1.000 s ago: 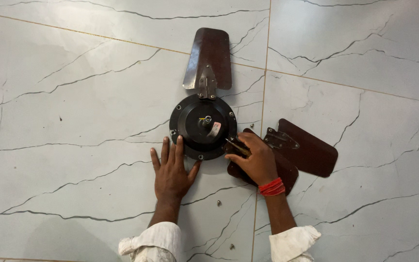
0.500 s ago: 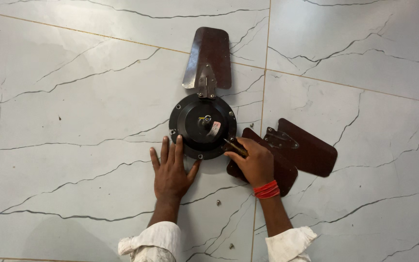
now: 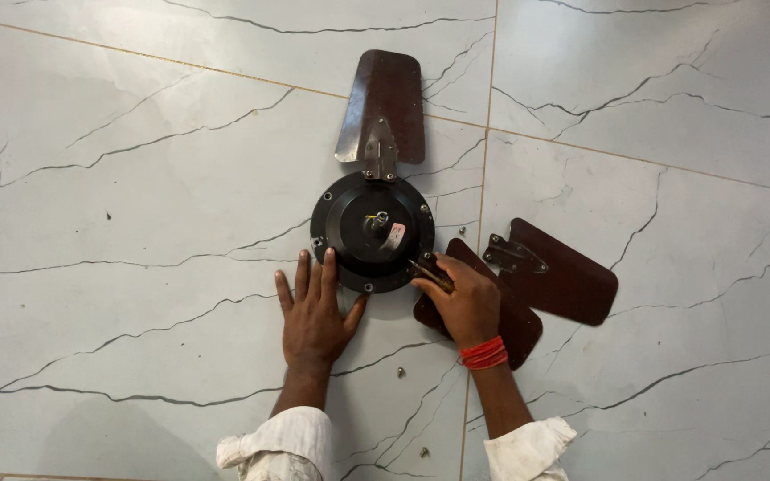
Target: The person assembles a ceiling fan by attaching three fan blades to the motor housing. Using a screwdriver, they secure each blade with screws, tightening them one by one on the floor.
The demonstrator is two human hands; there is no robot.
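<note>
My left hand (image 3: 314, 312) is lying flat on the marble floor (image 3: 135, 178), fingers spread, its fingertips touching the near-left rim of the black fan motor hub (image 3: 372, 233), just as it was a second ago; it is steadying the hub and is not shifting. My right hand (image 3: 467, 303), with red thread at the wrist, is curling shut around a screwdriver (image 3: 430, 274) whose tip is meeting the hub's near-right rim; over the last second this hand is hardly moving, so I judge the same fastening is being worked. Under that hand, right of the hub, a loose brown blade (image 3: 514, 325) is lying, and a second loose blade (image 3: 563, 281) with its metal bracket is resting just beyond, overlapping it. Small screws (image 3: 400, 371) are sitting on the floor nearer me than the hub. On the hub's far side, one blade (image 3: 385, 102) is still bolted on.
</note>
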